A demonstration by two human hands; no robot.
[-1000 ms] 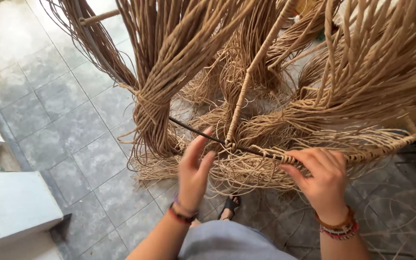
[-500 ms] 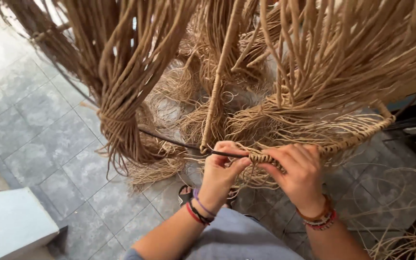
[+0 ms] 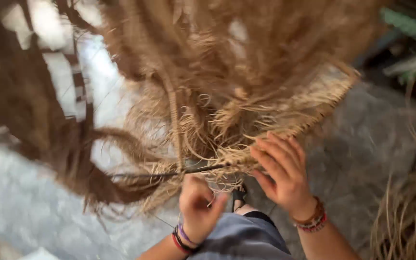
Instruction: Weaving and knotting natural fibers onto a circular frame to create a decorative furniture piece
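A big mass of tan straw-like fibre (image 3: 227, 86) hangs in front of me, blurred by motion. A woven fibre rim (image 3: 314, 108) runs from the centre up to the right, and a thin dark rod (image 3: 169, 173) sticks out of it to the left. My right hand (image 3: 282, 175) lies on the near end of the rim, fingers over it and thumb below. My left hand (image 3: 198, 207) is curled just under the rod, close to loose strands; what it holds is too blurred to tell. Both wrists wear bead bracelets.
A dark brown fibre bundle (image 3: 78, 159) hangs at the left over a pale tiled floor (image 3: 20, 207). More loose tan fibres (image 3: 410, 212) lie at the right edge. My grey-clad lap (image 3: 241, 240) and a sandalled foot (image 3: 238, 197) are below the hands.
The view has swung and blurred. My left hand has dropped from the rod and rim to just below them. My right hand stays on the woven rim.
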